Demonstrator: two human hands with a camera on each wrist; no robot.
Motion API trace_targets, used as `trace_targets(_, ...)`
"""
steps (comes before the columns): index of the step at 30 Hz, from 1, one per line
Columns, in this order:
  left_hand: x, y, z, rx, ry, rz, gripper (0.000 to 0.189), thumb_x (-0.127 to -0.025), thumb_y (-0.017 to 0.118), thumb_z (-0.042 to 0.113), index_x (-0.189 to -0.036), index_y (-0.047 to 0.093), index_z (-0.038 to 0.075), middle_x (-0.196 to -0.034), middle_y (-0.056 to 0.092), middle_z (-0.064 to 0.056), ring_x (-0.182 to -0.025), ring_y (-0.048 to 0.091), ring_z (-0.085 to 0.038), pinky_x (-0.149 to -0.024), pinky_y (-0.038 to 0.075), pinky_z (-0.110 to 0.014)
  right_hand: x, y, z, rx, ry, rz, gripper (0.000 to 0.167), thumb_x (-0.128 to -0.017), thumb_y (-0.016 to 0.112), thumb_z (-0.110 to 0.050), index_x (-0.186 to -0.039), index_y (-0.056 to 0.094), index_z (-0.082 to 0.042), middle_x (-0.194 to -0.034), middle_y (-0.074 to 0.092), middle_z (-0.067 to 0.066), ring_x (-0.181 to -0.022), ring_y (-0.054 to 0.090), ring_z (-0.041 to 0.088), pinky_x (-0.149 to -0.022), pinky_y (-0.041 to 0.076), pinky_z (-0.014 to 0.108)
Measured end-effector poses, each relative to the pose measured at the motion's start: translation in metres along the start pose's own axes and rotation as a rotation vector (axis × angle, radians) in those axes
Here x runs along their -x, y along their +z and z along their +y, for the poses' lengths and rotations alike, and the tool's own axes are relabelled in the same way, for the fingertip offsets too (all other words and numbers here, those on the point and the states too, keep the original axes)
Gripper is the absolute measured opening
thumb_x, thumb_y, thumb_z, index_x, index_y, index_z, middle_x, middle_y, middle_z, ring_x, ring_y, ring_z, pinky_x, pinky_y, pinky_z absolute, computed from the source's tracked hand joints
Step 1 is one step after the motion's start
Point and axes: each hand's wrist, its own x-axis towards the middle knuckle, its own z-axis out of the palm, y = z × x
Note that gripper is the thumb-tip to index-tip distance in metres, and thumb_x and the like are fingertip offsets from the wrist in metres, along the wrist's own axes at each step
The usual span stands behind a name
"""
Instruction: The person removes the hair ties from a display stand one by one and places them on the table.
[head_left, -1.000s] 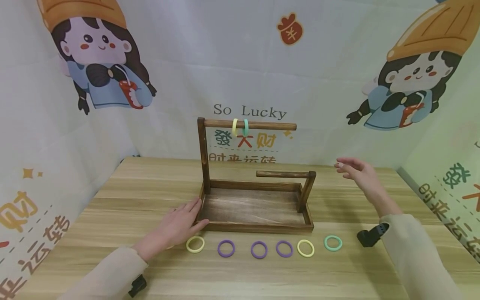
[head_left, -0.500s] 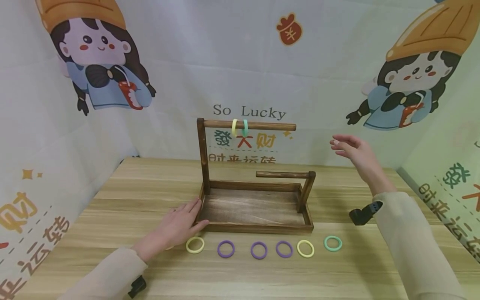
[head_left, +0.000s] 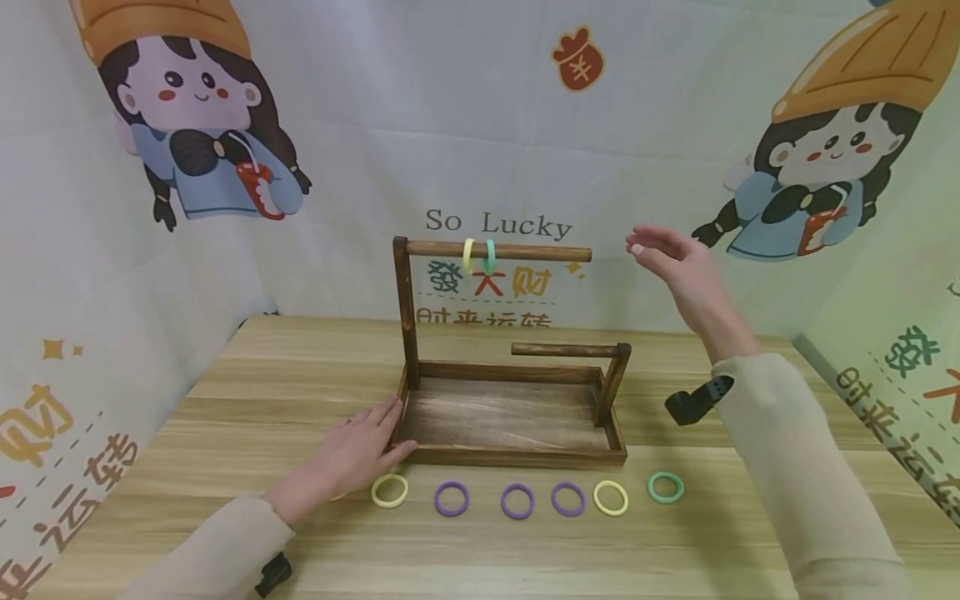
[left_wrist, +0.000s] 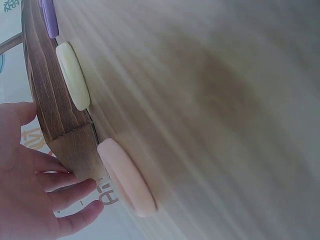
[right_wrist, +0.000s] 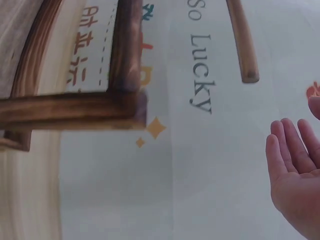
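A brown wooden rack has a shallow tray (head_left: pixel 510 456), a tall post with an upper rod (head_left: pixel 543 252), and a lower rod (head_left: pixel 558 350) on a shorter post. A yellow ring (head_left: pixel 468 257) and a green ring (head_left: pixel 491 257) hang from the upper rod. My left hand (head_left: pixel 356 450) rests at the tray's left front corner, fingers spread along its end wall. Raised in the air, my right hand (head_left: pixel 686 271) is just right of the upper rod's free end, apart from it. Its fingers are loosely extended and nothing shows in them.
In front of the tray lies a row of rings, including a yellow ring (head_left: pixel 390 506), purple rings and a green ring (head_left: pixel 666 501). A peach ring (left_wrist: pixel 127 180) lies near my left hand, mostly hidden in the head view. A printed cloth (head_left: pixel 360 167) hangs behind the table.
My right hand has risen and moved left, toward the free end of the upper rod. The left hand, rack and rings have stayed in place.
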Motion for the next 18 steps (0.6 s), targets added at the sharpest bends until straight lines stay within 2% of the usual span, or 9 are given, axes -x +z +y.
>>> trace_targets(5, 0.0, 0.002, -0.001, 0.001, -0.002, 0.009, 0.065, -0.09, 0.043, 0.043, -0.131, 0.035, -0.007, -0.135, 0.032, -0.022, -0.116, 0.035, -0.042, -0.088, 0.03, -0.056, -0.007, 0.016, -0.009, -0.01, -0.017, -0.024, 0.043, -0.086, 0.059, -0.017, -0.124, 0.047, -0.002, -0.115, 0.055, 0.004, -0.108, 0.048, 0.016, -0.097, 0.028, 0.031)
trace_targets(10, 0.0, 0.003, -0.001, -0.001, -0.001, 0.013, 0.065, -0.09, 0.044, 0.043, -0.131, 0.036, -0.007, -0.135, 0.033, -0.022, -0.116, 0.035, -0.042, -0.088, 0.03, -0.056, -0.015, 0.031, -0.011, 0.02, -0.047, -0.055, 0.042, -0.086, 0.059, -0.013, -0.125, 0.046, -0.002, -0.12, 0.052, 0.01, -0.11, 0.046, 0.018, -0.095, 0.031, 0.032)
trace_targets(18, -0.001, 0.003, -0.001, -0.002, -0.002, 0.016, 0.065, -0.09, 0.044, 0.043, -0.131, 0.036, -0.007, -0.134, 0.033, -0.021, -0.116, 0.036, -0.042, -0.088, 0.031, -0.056, -0.025, 0.057, -0.017, 0.14, -0.077, -0.144, 0.046, -0.084, 0.062, -0.015, -0.126, 0.046, -0.005, -0.124, 0.049, 0.008, -0.113, 0.044, 0.017, -0.093, 0.034, 0.03)
